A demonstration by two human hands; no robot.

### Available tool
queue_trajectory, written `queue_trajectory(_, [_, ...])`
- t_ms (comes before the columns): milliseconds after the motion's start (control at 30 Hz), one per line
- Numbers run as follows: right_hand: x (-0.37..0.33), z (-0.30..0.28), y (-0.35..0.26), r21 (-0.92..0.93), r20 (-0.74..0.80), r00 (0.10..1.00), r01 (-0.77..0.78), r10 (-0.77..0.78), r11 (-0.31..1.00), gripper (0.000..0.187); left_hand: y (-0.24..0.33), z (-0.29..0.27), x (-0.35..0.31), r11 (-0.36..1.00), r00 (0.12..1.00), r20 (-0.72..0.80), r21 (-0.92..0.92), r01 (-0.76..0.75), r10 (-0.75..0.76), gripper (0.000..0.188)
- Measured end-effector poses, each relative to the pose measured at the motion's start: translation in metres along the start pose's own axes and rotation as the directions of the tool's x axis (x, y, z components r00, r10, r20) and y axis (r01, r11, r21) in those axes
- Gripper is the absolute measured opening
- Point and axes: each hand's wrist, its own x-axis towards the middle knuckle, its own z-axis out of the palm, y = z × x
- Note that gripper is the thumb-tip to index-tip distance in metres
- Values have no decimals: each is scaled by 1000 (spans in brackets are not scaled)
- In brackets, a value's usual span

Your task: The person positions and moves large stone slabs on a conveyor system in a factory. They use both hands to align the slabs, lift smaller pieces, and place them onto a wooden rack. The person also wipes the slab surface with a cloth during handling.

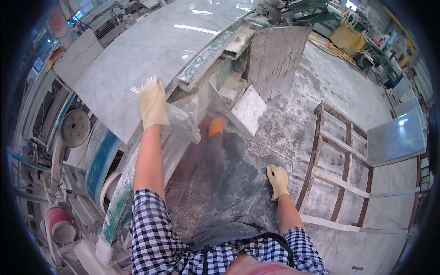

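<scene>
My left hand (153, 103), in a cream rubber glove, rests on the near edge of a large polished white-grey marble slab (117, 68). Its fingers lie forward on the stone, foreshortened; the thumb is hard to make out. The slab lies on a worn green metal frame (206, 57). By my right side hangs my right hand (277, 181), gloved alike, with fingers loosely curled and nothing visible in them. It is next to my dusty dark apron (238, 183), apart from the slab.
Stone offcuts (250, 110) and a rough board (277, 59) lean against the frame. An orange boot tip (216, 126) shows beneath the apron. To the right stand a brown rack (316, 156) with pale straps and a grey slab (396, 137). A red bucket (59, 224) sits lower left.
</scene>
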Motion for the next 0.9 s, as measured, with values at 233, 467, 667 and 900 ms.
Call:
queue_trajectory(233, [1,1,2,-1,7,1000,3,-3,1000,24,-3,4,-1,1000,999,-33,-20,-8,8,35])
queue_trajectory(467, [0,2,2,-18,-2,1000,-19,19,1000,24,-9,11,0,999,998,-59,6,-36,37,34])
queue_trajectory(667, [1,3,4,-20,33,999,-42,43,999,25,-10,13,1,999,997,-51,4,-48,49,30])
queue_trajectory(900, [0,4,4,4,-3,1000,-17,17,1000,26,-9,11,1,997,995,-72,29,-73,75,30])
